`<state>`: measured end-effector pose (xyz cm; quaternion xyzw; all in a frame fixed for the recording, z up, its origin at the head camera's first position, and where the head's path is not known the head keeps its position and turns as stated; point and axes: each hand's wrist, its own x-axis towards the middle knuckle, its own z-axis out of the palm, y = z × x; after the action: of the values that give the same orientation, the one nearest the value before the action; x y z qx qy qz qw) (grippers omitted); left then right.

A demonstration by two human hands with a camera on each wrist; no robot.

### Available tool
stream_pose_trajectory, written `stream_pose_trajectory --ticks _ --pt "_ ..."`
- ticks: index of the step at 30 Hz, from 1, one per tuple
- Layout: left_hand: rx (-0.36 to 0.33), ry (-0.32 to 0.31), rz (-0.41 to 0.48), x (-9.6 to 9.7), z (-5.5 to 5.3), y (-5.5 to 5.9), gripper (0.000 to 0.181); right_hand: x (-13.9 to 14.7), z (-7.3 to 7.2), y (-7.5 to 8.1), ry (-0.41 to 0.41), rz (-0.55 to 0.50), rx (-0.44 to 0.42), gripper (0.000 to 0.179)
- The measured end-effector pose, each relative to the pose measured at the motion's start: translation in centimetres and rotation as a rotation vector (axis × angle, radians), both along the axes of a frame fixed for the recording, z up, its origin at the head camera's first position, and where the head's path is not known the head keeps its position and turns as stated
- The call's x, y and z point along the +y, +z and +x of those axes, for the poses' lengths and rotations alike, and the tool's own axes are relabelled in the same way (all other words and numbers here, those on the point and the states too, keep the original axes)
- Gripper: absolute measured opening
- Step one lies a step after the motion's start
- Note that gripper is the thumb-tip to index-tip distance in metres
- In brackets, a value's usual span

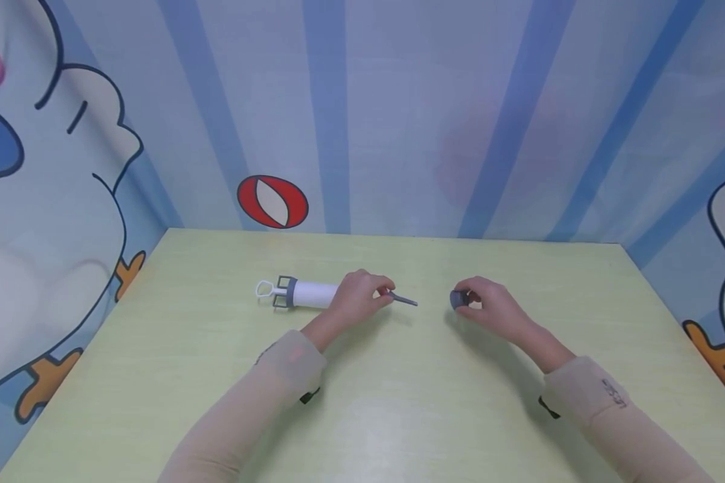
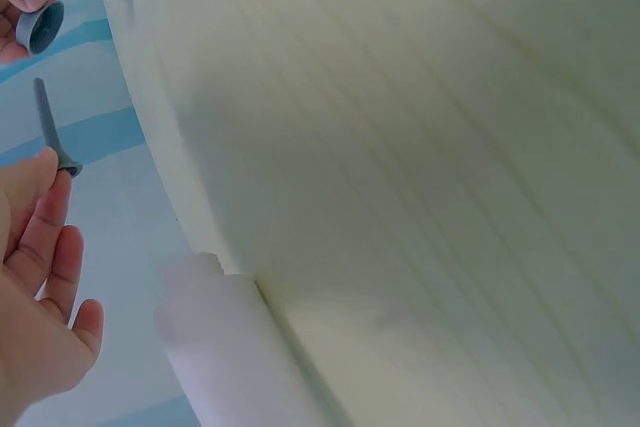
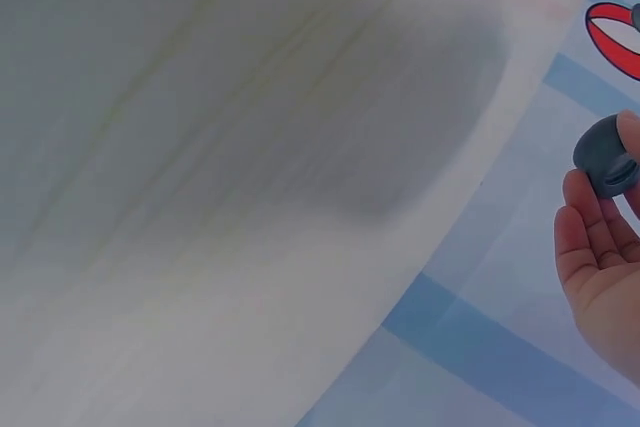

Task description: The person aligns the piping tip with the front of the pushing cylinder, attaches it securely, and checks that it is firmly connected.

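Observation:
My left hand (image 1: 359,296) pinches a slim dark grey nozzle (image 1: 405,300) by its wider base, and its thin tip points right. In the left wrist view the nozzle (image 2: 46,117) shows a flared base between thumb and fingers. A hollow grey ring-shaped cap (image 1: 457,300) is held between the thumb and fingers of my right hand (image 1: 497,308), a short way right of the nozzle tip. Behind the left hand lies a white tube (image 1: 313,294) with a grey collar and a white loop handle (image 1: 264,290); the hand hides its right end.
The pale yellow-green table (image 1: 399,402) reaches back to a blue striped backdrop (image 1: 393,121). Cartoon-printed panels (image 1: 54,228) stand along the left and right sides. Both forearms, in beige sleeves (image 1: 248,409), come in from the near edge.

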<state>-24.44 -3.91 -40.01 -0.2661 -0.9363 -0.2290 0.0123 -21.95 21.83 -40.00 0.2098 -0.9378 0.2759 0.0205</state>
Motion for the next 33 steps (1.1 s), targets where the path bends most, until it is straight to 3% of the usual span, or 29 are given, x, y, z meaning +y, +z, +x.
stream_pose_trajectory --ticks 18,27,33 --pt "-0.022 0.001 0.101 0.8 1.2 0.5 0.025 -1.8 1.0 0.6 -0.033 -0.235 -0.071 0.031" --pt "-0.072 0.014 0.131 1.3 1.6 0.8 0.026 -2.7 1.6 1.0 -0.033 -0.281 -0.116 0.029" --pt "-0.06 0.004 0.127 1.8 1.8 0.9 0.026 -3.2 1.9 1.0 0.004 -0.298 -0.106 0.029"
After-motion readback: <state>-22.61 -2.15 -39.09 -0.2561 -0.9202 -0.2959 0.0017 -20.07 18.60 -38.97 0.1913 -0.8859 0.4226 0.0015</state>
